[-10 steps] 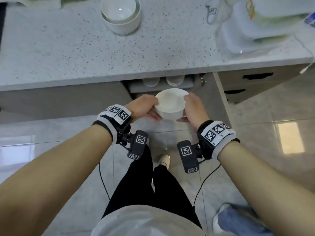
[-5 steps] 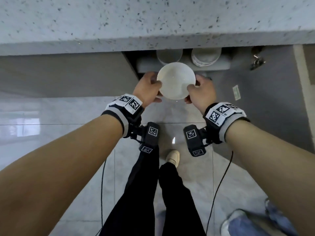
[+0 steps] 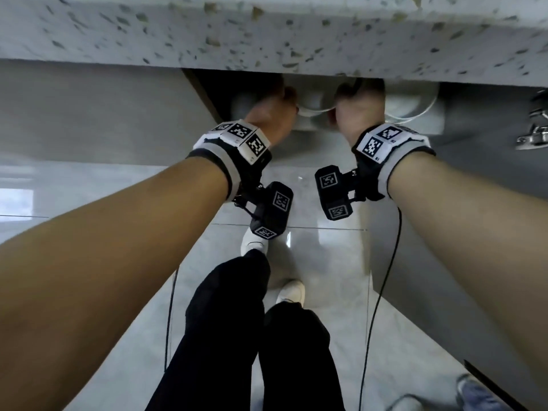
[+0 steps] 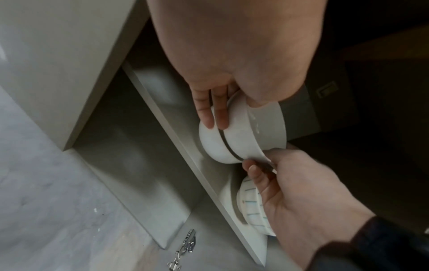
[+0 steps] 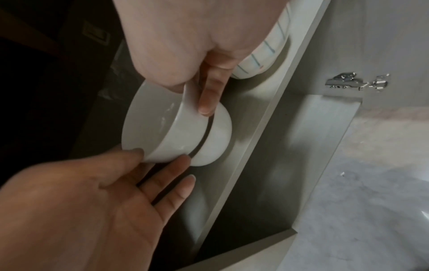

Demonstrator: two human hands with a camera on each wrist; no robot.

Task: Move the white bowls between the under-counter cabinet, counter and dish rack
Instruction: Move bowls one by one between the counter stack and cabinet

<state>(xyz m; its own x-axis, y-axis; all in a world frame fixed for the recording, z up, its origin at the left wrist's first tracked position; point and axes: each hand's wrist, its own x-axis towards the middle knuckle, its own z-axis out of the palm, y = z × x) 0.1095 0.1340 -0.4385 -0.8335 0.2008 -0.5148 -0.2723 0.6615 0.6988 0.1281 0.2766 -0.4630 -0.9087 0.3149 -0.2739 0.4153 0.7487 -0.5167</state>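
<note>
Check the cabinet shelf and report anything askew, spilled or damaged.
Nothing stands out. Both hands, left and right, hold the top bowl as it nests level in the lower bowl; the striped bowl beside them sits upright.

Plain white bowl [image 4: 253, 126] sits nested upright in a second white bowl [image 4: 212, 144] on the cabinet shelf [image 4: 162, 117], a dark gap showing between their rims. Right next to them there's a blue-striped bowl [image 4: 252, 207] on a stack.
</note>
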